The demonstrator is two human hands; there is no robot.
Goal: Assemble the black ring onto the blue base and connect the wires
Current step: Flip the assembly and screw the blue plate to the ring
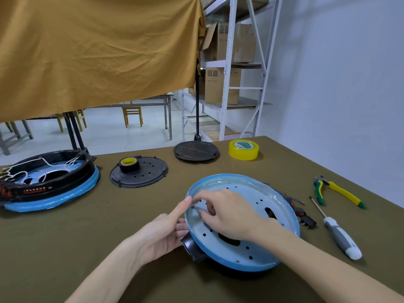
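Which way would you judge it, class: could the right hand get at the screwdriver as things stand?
Probably yes: the screwdriver lies uncovered on the cloth, right of the blue base, with nothing between it and the right hand, whose fingers sit inside that base.

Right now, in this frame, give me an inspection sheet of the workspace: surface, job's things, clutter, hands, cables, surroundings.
Surface: table under an olive cloth.
Job's things: blue base in front, tilted, a black part beneath its near edge; second blue and black unit at far left.
Clutter: two black discs, black tape roll on the nearer disc, yellow tape roll, pliers, screwdriver, small dark parts behind the base.
Hands: left hand holds the base's left rim; right hand reaches inside it, whether it pinches something cannot be told.
Cables: white wires loose in the far-left unit.
Surroundings: mustard cloth, shelving with boxes, wooden chairs.
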